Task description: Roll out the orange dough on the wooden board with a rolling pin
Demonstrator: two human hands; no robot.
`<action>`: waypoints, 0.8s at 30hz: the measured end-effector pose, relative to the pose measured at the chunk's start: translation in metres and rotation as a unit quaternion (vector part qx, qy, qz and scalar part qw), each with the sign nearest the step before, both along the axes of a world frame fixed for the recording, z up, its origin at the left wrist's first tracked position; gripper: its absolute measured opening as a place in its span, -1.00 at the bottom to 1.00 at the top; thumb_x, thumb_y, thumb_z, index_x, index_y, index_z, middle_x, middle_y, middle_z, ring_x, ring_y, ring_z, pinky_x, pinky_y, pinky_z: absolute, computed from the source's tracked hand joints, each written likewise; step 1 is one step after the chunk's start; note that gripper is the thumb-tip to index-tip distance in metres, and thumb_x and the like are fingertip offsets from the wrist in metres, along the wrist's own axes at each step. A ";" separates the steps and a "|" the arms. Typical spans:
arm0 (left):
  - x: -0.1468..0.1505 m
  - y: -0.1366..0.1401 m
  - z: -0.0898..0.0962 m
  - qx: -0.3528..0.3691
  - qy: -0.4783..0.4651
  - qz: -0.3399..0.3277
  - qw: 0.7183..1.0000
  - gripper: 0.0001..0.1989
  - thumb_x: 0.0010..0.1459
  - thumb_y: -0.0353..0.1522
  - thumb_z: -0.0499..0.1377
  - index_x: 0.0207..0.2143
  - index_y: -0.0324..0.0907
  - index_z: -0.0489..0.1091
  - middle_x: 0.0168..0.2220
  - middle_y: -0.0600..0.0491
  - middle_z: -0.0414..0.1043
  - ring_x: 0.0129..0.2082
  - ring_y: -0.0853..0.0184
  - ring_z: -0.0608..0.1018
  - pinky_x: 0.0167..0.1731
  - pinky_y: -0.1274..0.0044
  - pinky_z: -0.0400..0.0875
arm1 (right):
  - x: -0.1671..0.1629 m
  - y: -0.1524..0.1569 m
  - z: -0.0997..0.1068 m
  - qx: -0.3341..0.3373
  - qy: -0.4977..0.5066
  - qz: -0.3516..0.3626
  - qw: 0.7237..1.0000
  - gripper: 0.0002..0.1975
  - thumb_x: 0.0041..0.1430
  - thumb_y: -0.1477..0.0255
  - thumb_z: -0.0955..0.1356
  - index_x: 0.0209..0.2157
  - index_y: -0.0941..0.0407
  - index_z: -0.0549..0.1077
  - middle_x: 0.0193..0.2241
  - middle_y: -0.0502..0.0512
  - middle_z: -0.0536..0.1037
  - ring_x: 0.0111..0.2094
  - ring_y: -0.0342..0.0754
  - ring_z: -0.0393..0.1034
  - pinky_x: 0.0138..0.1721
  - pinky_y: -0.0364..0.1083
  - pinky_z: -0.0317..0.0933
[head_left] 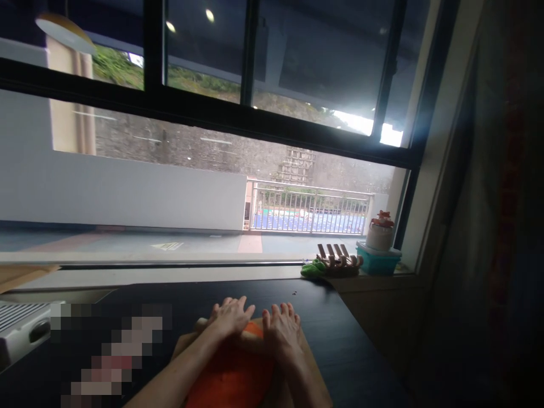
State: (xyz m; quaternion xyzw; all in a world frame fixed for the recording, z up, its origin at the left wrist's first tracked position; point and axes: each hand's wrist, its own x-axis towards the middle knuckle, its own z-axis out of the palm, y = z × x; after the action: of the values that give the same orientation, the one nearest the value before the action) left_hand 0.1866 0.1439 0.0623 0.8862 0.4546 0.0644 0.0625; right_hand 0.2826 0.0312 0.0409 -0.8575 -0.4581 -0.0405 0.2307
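Note:
Between my hands shows the pale shaft of what looks like a wooden rolling pin (250, 342), lying crosswise on a flat orange sheet (233, 374), perhaps dough or clay. My left hand (232, 315) rests on the pin's left part, fingers extended, with the pin's rounded end just beyond it. On its right part lies my right hand (281, 331), palm down, fingers stretched forward and slightly apart. Both hands cover much of the pin. Beneath the orange sheet is a light wooden board (313, 371), partly hidden by my forearms.
The board lies on a dark table (348, 340) below a window. On the sill stand a teal box (378, 260) with a white jar (379, 236) on top, a slatted rack (340, 258) and a green cloth-like item (313, 268). A white appliance (25, 328) sits left, beside a pixelated patch.

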 end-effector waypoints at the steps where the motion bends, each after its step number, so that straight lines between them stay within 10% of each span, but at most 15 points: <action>1: -0.002 -0.001 -0.001 -0.001 0.005 -0.002 1.000 -0.38 0.17 -0.09 -0.16 0.16 -0.21 0.25 0.17 -0.17 0.30 0.19 0.01 0.26 0.11 0.08 0.08 | -0.002 -0.002 0.000 0.002 0.008 -0.003 1.000 -0.54 0.31 0.21 0.09 0.01 0.09 0.44 0.14 0.23 0.34 0.24 0.17 0.04 0.16 0.17 -0.02; 12: -0.058 -0.038 0.002 0.026 0.050 -0.097 0.994 -0.55 0.20 -0.18 -0.11 0.04 0.01 0.39 0.20 -0.04 0.27 0.26 0.00 0.15 0.15 -0.01 -0.08 | -0.052 -0.049 -0.004 0.032 -0.024 0.033 0.999 -0.52 0.33 0.23 0.07 0.10 0.08 0.38 0.20 0.18 0.27 0.30 0.14 -0.12 0.24 0.14 -0.19; 24: -0.007 0.000 0.002 -0.028 0.029 -0.033 0.999 -0.30 0.11 -0.08 -0.12 0.23 -0.26 0.15 0.24 -0.18 0.18 0.27 0.00 0.12 0.17 0.03 -0.06 | -0.001 0.003 0.002 -0.016 0.003 -0.001 1.000 -0.52 0.29 0.18 0.09 0.03 0.07 0.43 0.14 0.22 0.34 0.25 0.20 0.01 0.17 0.20 -0.06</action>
State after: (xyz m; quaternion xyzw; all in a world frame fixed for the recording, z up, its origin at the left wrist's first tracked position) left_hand 0.1795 0.1443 0.0641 0.8999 0.4287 0.0235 0.0762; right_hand 0.2815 0.0343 0.0431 -0.8617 -0.4571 -0.0308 0.2180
